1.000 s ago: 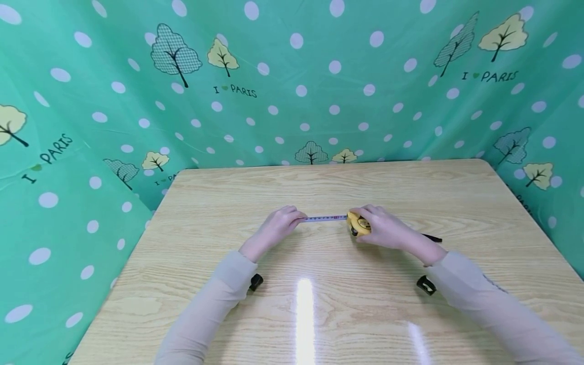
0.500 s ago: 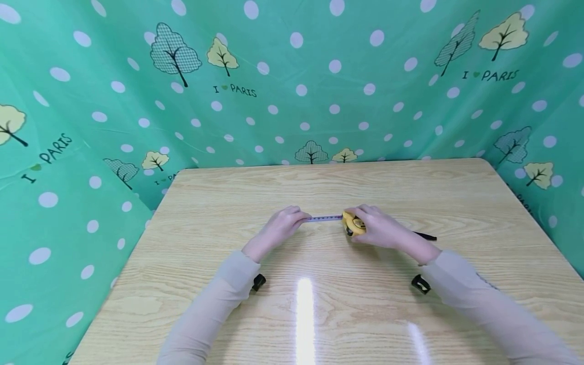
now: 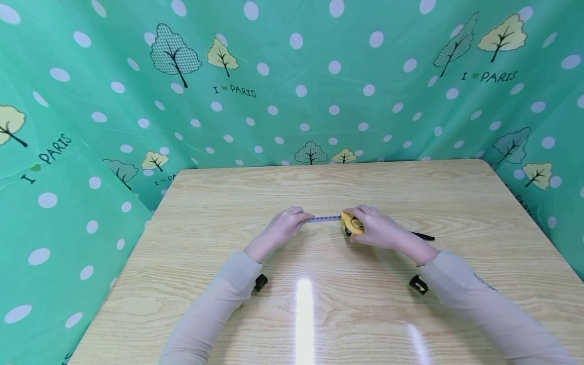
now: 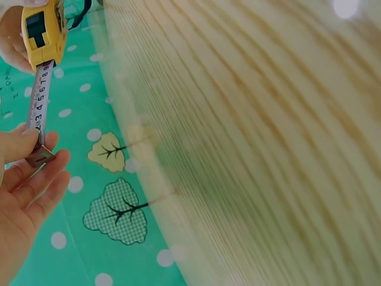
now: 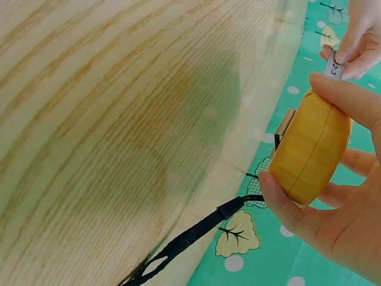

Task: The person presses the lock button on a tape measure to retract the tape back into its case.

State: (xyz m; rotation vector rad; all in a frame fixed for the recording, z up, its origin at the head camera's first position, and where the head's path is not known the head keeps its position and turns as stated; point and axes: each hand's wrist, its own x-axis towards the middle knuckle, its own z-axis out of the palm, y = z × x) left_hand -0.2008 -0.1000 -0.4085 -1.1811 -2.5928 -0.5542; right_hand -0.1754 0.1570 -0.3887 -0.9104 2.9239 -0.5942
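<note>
A yellow tape measure (image 3: 351,224) with black parts is held above the table by my right hand (image 3: 376,228). In the right wrist view, thumb and fingers grip the two ends of its yellow case (image 5: 312,149), and a black wrist strap (image 5: 196,232) hangs from it. A short length of white blade (image 4: 40,98) runs out of the case toward the left. My left hand (image 3: 284,226) pinches the blade's end between thumb and fingers, close to the metal end hook (image 4: 40,157). Numbers up to about 9 show along the blade.
Beneath both hands lies a light wood-grain table (image 3: 228,203). A green polka-dot cloth (image 3: 274,76) with printed trees hangs behind and at the sides. Black wrist-worn devices (image 3: 418,285) show below the sleeves.
The exposed blade has become shorter. My right hand with the tape measure has moved left, and my left hand has shifted slightly right.
</note>
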